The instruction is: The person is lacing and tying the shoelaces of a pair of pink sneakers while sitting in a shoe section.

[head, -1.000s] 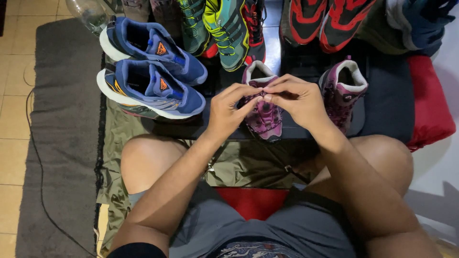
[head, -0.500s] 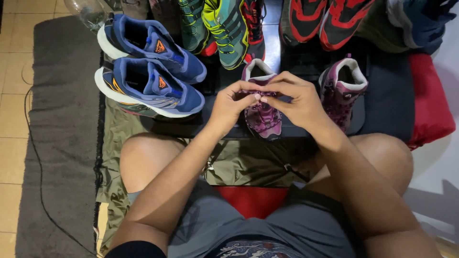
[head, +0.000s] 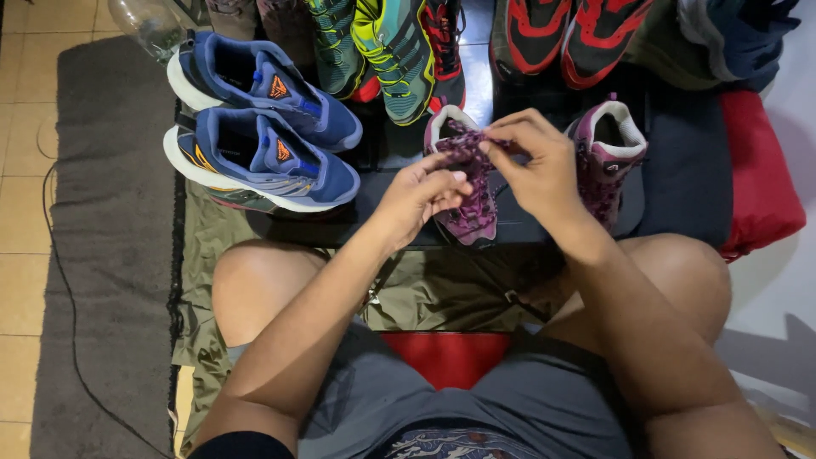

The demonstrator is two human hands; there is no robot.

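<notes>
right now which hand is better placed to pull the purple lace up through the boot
Right. The right hand already pinches the purple lace above the purple boot. The left hand sits lower, against the boot's side, better placed to steady it.

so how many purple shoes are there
2. One purple shoe lies under the hands, its laces held by the left hand and right hand. The other stands just right of the right hand. More may be hidden past the frame.

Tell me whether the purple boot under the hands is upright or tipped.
Upright: the boot stands on its sole, its collar opening facing up, the lace pulled above it.
</notes>
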